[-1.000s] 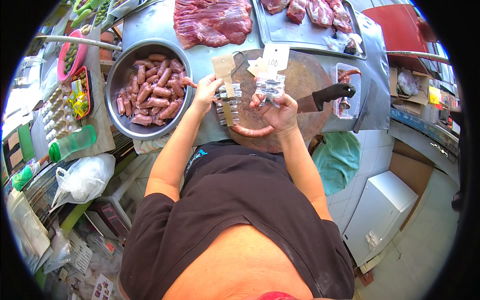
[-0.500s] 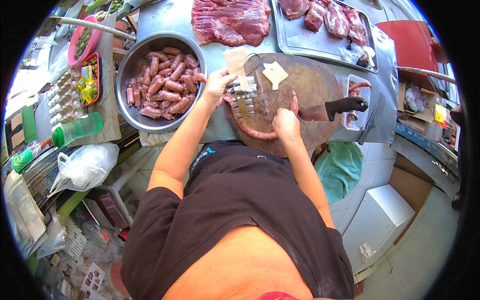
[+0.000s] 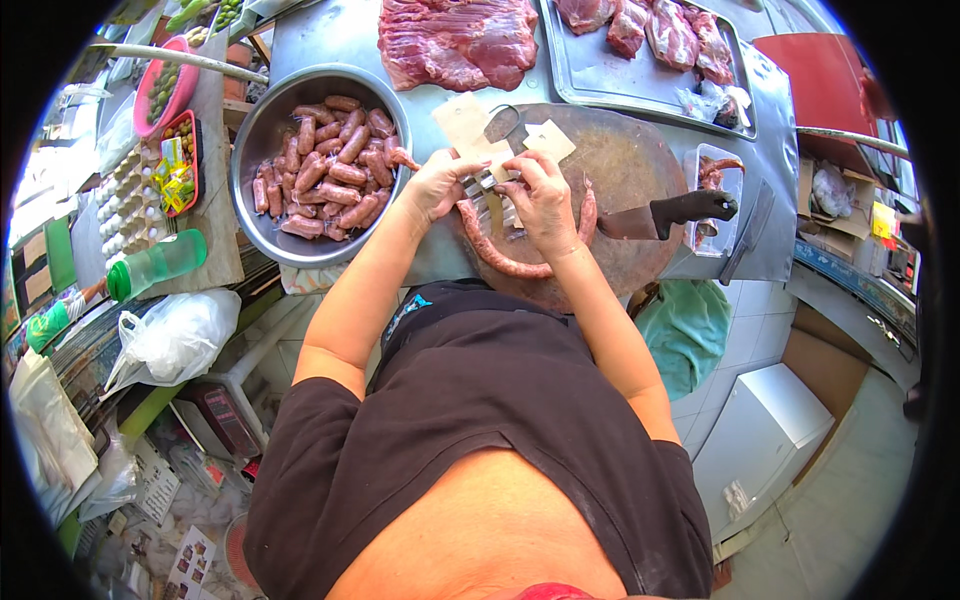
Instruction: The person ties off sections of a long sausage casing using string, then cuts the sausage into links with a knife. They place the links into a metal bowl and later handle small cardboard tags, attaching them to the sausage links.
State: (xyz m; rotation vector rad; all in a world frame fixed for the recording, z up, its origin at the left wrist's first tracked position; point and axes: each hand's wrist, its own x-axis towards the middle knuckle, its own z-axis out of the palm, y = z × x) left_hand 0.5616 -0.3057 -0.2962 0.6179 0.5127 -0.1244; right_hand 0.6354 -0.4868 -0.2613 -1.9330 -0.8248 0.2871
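Observation:
On the round chopping board, a long uncut sausage lies in a curve just below both hands. My left hand is closed, pinching the edge of a cream card tag beside some silvery strips. Opposite it, my right hand is closed at the same strips, thumb and fingertips together; what exactly it grips is too small to tell. Behind the fingers lies another cream tag. A knife with a black handle rests on the board's right side, its blade toward the sausage's end.
A steel bowl of short sausages stands left. Slabs of raw meat and a metal tray of meat pieces lie behind the board. At right are a clear plastic tub and a second knife.
My right hand has let go of the sausage and moved up and left to the silvery strips. My left hand has shifted slightly down, staying at the tag.

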